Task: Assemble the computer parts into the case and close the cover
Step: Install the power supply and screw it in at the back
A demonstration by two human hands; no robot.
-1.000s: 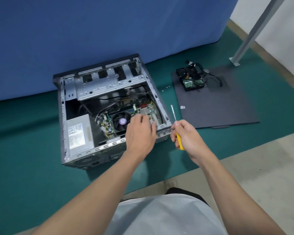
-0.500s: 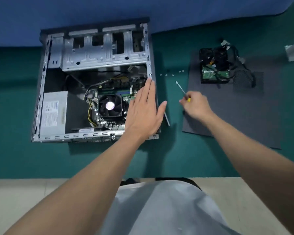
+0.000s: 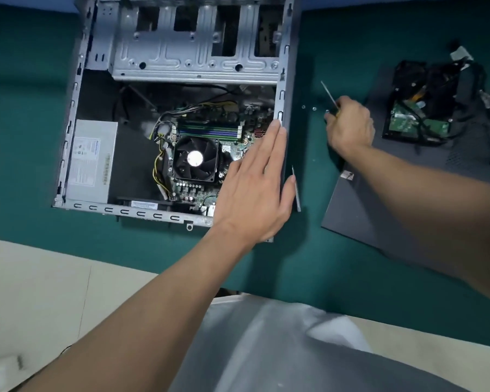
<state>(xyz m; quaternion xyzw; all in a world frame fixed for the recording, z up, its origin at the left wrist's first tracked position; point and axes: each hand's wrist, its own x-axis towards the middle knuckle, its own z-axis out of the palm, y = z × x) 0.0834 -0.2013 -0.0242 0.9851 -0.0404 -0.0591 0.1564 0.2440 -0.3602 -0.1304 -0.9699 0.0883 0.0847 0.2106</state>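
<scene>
Left hand (image 3: 252,190) lies flat, fingers straight (thumb splayed); right hand (image 3: 350,127) curls in a grip.

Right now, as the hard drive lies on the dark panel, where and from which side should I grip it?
Probably its side edges, from above at the near left corner. The hard drive lies flat, green board up, so avoid its face; cables cover its far and right parts.

No legible txt: PSU label (image 3: 89,157) has fine print + a bluish mark, too blurred to read; white sticker (image 3: 144,205) by the case (image 3: 125,213) near wall shows barcode-type lines, chars unreadable; small sticker (image 3: 347,175) on the cover (image 3: 348,213) corner, also unreadable.
</scene>
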